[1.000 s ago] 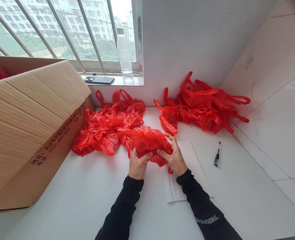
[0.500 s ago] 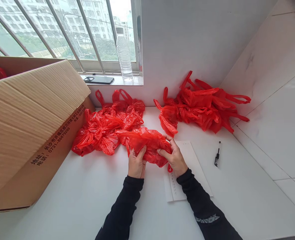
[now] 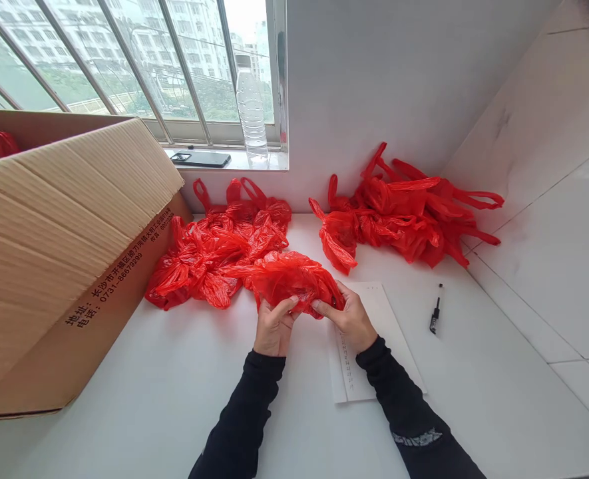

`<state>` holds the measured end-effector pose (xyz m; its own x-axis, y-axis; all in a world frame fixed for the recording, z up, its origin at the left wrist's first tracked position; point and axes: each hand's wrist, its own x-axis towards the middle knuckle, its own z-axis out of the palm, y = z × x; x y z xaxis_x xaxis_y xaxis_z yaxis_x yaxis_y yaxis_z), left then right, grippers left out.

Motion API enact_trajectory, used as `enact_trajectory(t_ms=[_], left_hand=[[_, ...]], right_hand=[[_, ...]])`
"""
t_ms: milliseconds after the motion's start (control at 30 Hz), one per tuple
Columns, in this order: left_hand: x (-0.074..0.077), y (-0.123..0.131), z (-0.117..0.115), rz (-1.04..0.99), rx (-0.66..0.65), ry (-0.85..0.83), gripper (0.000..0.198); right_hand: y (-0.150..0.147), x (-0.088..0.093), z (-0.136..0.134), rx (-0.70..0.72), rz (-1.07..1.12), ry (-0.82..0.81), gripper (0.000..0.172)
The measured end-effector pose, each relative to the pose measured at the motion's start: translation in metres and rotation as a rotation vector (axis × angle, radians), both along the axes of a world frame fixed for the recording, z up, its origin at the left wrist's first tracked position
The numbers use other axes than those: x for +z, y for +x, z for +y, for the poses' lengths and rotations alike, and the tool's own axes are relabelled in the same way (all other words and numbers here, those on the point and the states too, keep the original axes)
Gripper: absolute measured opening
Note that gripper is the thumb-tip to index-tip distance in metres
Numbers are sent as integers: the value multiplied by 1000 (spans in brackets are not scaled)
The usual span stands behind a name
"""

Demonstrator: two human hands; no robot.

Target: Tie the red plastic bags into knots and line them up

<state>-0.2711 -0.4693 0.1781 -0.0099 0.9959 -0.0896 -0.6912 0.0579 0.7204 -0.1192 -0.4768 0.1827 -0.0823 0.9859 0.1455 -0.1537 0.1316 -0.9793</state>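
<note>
Between my two hands is a crumpled red plastic bag (image 3: 299,276), held just above the white table. My left hand (image 3: 275,324) grips its near left edge, thumb on top. On the right edge, my right hand (image 3: 350,316) pinches the plastic with its thumb pointing inward. The bag's near side gapes toward me; what lies inside I cannot make out. A heap of red plastic bags (image 3: 214,256) sits just behind and left of it. Another heap of red bags (image 3: 404,216) lies at the back right against the wall.
A large cardboard box (image 3: 79,266) stands at the left with some red plastic inside. Under my right forearm lies a sheet of paper (image 3: 381,332) with handwriting. A black pen (image 3: 434,316) is to its right. The windowsill bears a phone (image 3: 201,159) and a water bottle (image 3: 252,113).
The held bag has been turned and spread so its near side gapes more. My left thumb has shifted inward. The red loop hanging under my right hand no longer shows.
</note>
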Motion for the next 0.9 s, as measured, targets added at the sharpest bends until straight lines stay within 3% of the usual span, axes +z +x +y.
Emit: enact_trajectory(t_ms=[133, 400, 533, 600, 733, 900], left_hand=[[-1, 3, -2, 77, 7, 59, 63], [-3, -1, 0, 90, 38, 11, 51], [-4, -3, 1, 90, 64, -19, 39], [-2, -1, 0, 94, 82, -27, 37], [6, 3, -4, 58, 92, 23, 48], [5, 2, -2, 37, 142, 0, 46]], right_hand=[[3, 1, 0, 9, -7, -9, 27], [1, 6, -3, 30, -35, 10, 26], [-1, 7, -4, 48, -27, 6, 45], [-2, 5, -3, -6, -28, 1, 46], [0, 0, 0, -154, -96, 40, 29], [3, 1, 1, -233, -131, 79, 28]])
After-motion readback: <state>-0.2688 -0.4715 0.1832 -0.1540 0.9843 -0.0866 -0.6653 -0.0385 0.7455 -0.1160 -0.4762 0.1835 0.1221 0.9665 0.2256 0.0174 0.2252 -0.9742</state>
